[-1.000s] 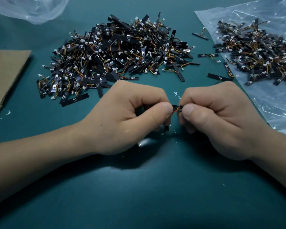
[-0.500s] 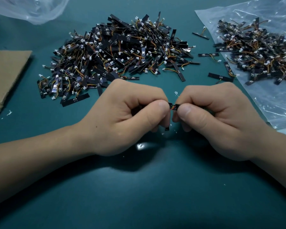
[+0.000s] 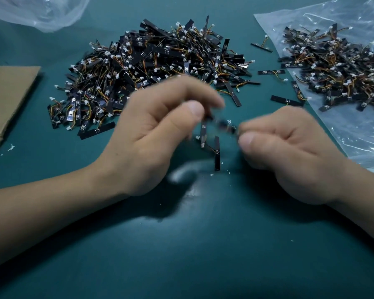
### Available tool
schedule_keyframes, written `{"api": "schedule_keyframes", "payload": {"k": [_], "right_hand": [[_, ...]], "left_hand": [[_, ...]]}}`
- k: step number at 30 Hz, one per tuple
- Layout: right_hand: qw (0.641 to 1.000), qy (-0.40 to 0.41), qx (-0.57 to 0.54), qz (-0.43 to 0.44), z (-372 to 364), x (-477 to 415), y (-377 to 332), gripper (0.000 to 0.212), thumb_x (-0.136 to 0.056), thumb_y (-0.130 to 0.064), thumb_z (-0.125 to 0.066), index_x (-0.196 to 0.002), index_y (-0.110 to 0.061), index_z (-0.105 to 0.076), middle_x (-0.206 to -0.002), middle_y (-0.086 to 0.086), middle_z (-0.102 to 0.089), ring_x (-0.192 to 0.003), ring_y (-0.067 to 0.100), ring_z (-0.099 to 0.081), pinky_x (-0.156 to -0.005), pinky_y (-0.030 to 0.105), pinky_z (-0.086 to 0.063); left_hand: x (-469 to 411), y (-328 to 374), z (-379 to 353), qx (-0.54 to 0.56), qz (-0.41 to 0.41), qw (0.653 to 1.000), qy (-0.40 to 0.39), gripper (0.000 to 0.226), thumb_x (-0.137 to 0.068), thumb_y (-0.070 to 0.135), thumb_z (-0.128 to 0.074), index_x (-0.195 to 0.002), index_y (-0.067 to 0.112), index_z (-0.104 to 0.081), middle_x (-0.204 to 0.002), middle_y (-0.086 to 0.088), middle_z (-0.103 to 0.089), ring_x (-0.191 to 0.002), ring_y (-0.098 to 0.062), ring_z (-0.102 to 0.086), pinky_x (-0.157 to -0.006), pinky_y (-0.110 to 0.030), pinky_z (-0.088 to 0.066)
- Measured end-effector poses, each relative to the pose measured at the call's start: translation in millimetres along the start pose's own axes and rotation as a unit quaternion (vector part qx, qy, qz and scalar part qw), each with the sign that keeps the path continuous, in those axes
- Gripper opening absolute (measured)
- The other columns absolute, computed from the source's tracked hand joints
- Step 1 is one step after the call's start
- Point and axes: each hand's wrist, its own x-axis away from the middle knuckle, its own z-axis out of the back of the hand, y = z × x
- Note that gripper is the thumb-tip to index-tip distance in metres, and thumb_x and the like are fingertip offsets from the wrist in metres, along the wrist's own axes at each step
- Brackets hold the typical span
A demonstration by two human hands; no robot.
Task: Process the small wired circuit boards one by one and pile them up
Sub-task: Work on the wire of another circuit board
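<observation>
My left hand (image 3: 160,137) is raised and blurred, its thumb and forefinger pinching one end of a small black wired circuit board (image 3: 219,124). My right hand (image 3: 289,152) pinches the other end with curled fingers. Below the gap between my hands, a black strip (image 3: 217,153) and a second strip with a white connector (image 3: 203,134) are joined by thin wire. A big heap of boards (image 3: 160,67) lies behind my left hand. Another heap (image 3: 337,67) lies on a clear plastic bag (image 3: 354,134) at the right.
Loose boards (image 3: 287,101) lie between the two heaps on the teal mat (image 3: 181,244). A piece of brown cardboard (image 3: 7,98) sits at the left edge. A crumpled clear bag (image 3: 41,11) is at the far left. Small white crumbs dot the mat near my hands.
My hands have drawn apart, and my left hand has lifted up and away. The board between them is now stretched out, and two strips show below the gap.
</observation>
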Motion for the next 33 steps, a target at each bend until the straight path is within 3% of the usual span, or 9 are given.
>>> {"api": "schedule_keyframes", "payload": {"k": [3, 5, 8, 12, 17, 20, 23, 27, 33], "right_hand": [[0.964, 0.179, -0.191, -0.045, 3, -6, 5, 0.013, -0.102, -0.014, -0.052, -0.112, -0.016, -0.061, -0.063, -0.003, -0.048, -0.052, 0.005, -0.041, -0.050, 0.015, -0.033], [0.944, 0.197, -0.245, -0.099, 5, -11, 10, 0.036, -0.095, -0.015, -0.058, -0.131, -0.015, -0.054, -0.064, -0.006, -0.049, -0.052, 0.005, -0.039, -0.048, 0.016, -0.032], [0.977, 0.133, -0.142, -0.089, 2, -10, 15, 0.027, -0.093, -0.017, -0.064, -0.119, -0.020, -0.066, -0.060, -0.010, -0.047, -0.052, 0.007, -0.036, -0.051, 0.017, -0.032], [0.991, 0.102, -0.043, -0.069, -3, -4, 11, 0.009, -0.094, -0.020, -0.066, -0.098, -0.023, -0.074, -0.058, -0.003, -0.051, -0.051, 0.005, -0.041, -0.051, 0.015, -0.033], [0.987, 0.140, -0.033, -0.076, -4, -5, 9, 0.008, -0.094, -0.020, -0.065, -0.093, -0.021, -0.073, -0.061, 0.011, -0.052, -0.051, 0.011, -0.040, -0.051, 0.020, -0.032], [0.983, 0.161, -0.049, -0.068, -4, -4, 8, 0.011, -0.097, -0.023, -0.061, -0.095, -0.018, -0.071, -0.058, -0.005, -0.053, -0.051, 0.009, -0.039, -0.051, 0.020, -0.032], [0.988, 0.133, -0.044, -0.068, -3, -3, 4, 0.023, -0.096, -0.036, -0.058, -0.096, -0.017, -0.070, -0.062, -0.013, -0.055, -0.053, 0.005, -0.043, -0.054, 0.016, -0.035], [0.992, 0.085, 0.048, -0.075, -6, -3, 3, 0.014, -0.094, -0.037, -0.068, -0.090, -0.024, -0.071, -0.062, 0.001, -0.059, -0.054, 0.012, -0.049, -0.056, 0.016, -0.037], [0.990, 0.078, 0.070, -0.089, -6, -2, 2, 0.017, -0.095, -0.035, -0.066, -0.082, -0.025, -0.070, -0.061, -0.002, -0.059, -0.053, 0.009, -0.048, -0.052, 0.017, -0.036]], "left_hand": [[-4, -2, -1, -0.063, 0.022, 0.996, 0.054, 0.035, -0.092, 0.019, -0.051, -0.125, 0.016, -0.062, -0.104, 0.002, -0.066, -0.082, -0.018, -0.056, -0.073, -0.029, -0.045], [-6, -3, -4, -0.137, 0.057, 0.989, 0.018, 0.035, -0.088, 0.013, -0.055, -0.121, 0.020, -0.063, -0.103, 0.010, -0.066, -0.081, -0.012, -0.058, -0.075, -0.026, -0.048], [-3, 0, -9, -0.272, 0.044, 0.959, -0.067, 0.037, -0.080, 0.020, -0.052, -0.113, 0.025, -0.068, -0.107, 0.012, -0.063, -0.096, -0.013, -0.057, -0.091, -0.035, -0.046], [2, 5, -13, -0.377, 0.011, 0.921, -0.101, 0.024, -0.082, 0.034, -0.056, -0.103, 0.033, -0.066, -0.111, 0.013, -0.058, -0.101, -0.018, -0.049, -0.086, -0.038, -0.034], [1, 2, -13, -0.370, 0.018, 0.924, -0.089, 0.012, -0.090, 0.049, -0.059, -0.092, 0.037, -0.059, -0.108, 0.017, -0.056, -0.104, -0.015, -0.046, -0.086, -0.033, -0.025], [0, 2, -14, -0.356, 0.018, 0.932, -0.057, 0.009, -0.093, 0.044, -0.058, -0.091, 0.035, -0.057, -0.106, 0.016, -0.058, -0.104, -0.014, -0.047, -0.087, -0.033, -0.023], [0, 2, -13, -0.299, 0.032, 0.954, -0.003, 0.006, -0.096, 0.038, -0.056, -0.093, 0.033, -0.055, -0.096, 0.016, -0.060, -0.098, -0.011, -0.052, -0.092, -0.037, -0.029], [-1, 5, -11, -0.246, 0.026, 0.969, 0.022, 0.008, -0.097, 0.035, -0.058, -0.090, 0.033, -0.054, -0.078, 0.025, -0.058, -0.079, 0.002, -0.055, -0.089, -0.040, -0.037], [1, 5, -10, -0.236, 0.016, 0.971, 0.040, 0.007, -0.098, 0.036, -0.060, -0.092, 0.034, -0.056, -0.083, 0.027, -0.057, -0.079, 0.012, -0.051, -0.084, -0.034, -0.032]]}}
